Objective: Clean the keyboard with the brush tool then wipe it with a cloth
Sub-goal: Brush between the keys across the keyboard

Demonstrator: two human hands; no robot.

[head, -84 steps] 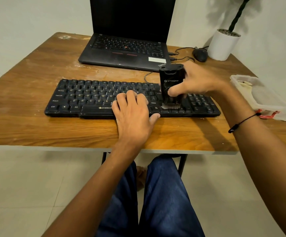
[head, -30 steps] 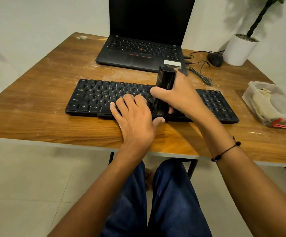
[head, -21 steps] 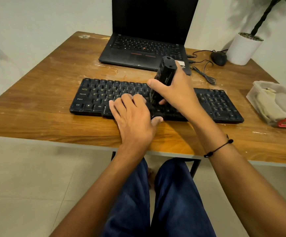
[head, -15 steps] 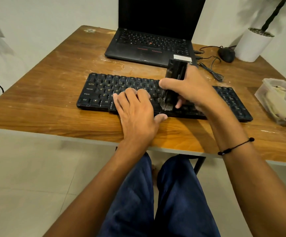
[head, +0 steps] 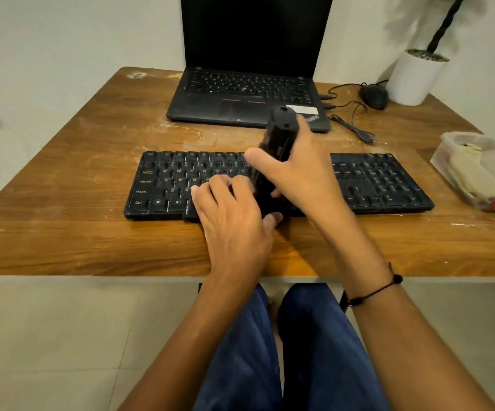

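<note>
A black keyboard (head: 382, 182) lies across the wooden table (head: 62, 232). My left hand (head: 231, 221) rests flat on the keyboard's front middle, fingers spread over the keys. My right hand (head: 299, 173) grips a black brush tool (head: 279, 134), upright and tilted, its lower end down on the keys just right of my left fingers. The bristles are hidden behind my hands and blurred. A pale cloth (head: 471, 173) lies inside a clear plastic box (head: 447, 143) at the table's right edge.
A black laptop (head: 240, 93) stands open behind the keyboard. A black mouse (head: 373, 96) with its loose cable (head: 356, 129) and a white plant pot (head: 415, 75) sit at the back right. My knees are under the table's front edge.
My right hand has moved the brush from the keyboard's right part to its middle, next to my left fingers. The brush's tilt keeps changing. My left hand stays on the keys.
</note>
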